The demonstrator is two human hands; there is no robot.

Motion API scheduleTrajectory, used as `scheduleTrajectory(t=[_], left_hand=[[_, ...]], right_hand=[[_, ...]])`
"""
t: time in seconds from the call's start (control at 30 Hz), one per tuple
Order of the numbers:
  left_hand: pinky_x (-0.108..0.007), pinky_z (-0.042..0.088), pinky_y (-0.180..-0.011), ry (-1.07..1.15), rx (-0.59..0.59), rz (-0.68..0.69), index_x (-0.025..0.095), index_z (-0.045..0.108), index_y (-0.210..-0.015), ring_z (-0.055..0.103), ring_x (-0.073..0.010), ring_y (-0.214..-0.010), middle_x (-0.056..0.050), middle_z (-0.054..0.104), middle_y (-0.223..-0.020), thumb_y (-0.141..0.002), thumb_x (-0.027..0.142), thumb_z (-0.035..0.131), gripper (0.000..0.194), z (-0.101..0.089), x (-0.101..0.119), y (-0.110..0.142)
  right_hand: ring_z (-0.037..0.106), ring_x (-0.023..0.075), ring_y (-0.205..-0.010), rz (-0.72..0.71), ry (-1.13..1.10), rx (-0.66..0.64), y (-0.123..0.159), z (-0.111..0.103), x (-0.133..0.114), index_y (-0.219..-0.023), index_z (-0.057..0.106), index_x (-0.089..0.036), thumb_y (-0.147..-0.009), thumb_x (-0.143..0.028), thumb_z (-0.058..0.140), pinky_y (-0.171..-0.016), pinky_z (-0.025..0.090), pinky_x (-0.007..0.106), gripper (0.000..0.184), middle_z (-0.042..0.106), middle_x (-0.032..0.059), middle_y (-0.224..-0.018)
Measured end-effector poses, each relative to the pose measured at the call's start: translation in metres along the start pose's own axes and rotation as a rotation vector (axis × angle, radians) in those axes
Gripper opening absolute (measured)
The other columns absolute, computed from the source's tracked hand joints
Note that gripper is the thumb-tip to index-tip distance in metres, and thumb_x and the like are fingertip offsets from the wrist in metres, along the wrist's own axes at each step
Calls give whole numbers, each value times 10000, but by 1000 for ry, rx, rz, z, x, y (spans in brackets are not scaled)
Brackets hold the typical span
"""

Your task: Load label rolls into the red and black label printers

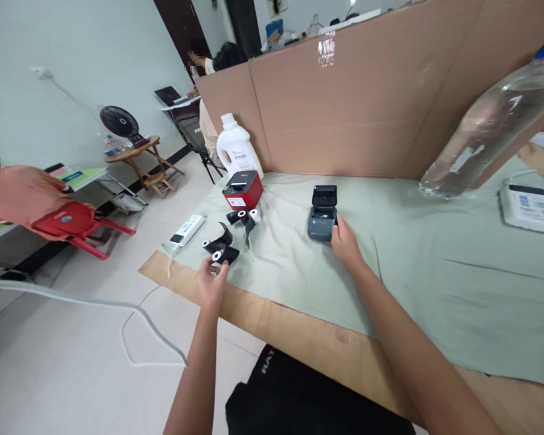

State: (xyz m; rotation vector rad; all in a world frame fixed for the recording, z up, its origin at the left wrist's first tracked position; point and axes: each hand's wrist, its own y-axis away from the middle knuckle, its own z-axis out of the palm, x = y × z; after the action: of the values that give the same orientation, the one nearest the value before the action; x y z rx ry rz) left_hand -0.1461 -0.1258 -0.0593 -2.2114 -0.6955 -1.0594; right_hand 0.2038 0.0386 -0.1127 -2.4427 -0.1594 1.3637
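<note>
My left hand point(211, 281) is closed on a small black paper roll point(225, 256) with a white core, near the table's front edge. Just behind it lie more black rolls, one point(217, 240) with its strip curling up and others point(241, 217) closer to the red printer. At the middle of the table is a dark portable label printer point(321, 225), its lid point(324, 196) raised and its paper bay exposed. My right hand point(344, 240) grips this printer's right side, the thumb along its edge.
A red box-shaped printer point(243, 190) and a white jug point(239, 148) stand at the back left. A white power strip point(187, 230) lies left. Cardboard point(344, 115) walls the back; a large plastic bottle point(485, 130) leans there. A white device point(529, 207) sits at right.
</note>
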Motion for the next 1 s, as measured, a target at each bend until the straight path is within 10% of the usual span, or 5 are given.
scheduleTrajectory(t=[1.0], left_hand=[[-303, 461, -681, -221, -265, 79, 197, 735, -1104, 595, -210, -690, -3, 622, -701, -738, 483, 693, 467, 25, 6, -22]], right_hand=[[515, 356, -1385, -29, -28, 32, -1, 1, 4, -1523, 467, -125, -978, -441, 338, -1160, 393, 595, 643, 552, 185, -1493]])
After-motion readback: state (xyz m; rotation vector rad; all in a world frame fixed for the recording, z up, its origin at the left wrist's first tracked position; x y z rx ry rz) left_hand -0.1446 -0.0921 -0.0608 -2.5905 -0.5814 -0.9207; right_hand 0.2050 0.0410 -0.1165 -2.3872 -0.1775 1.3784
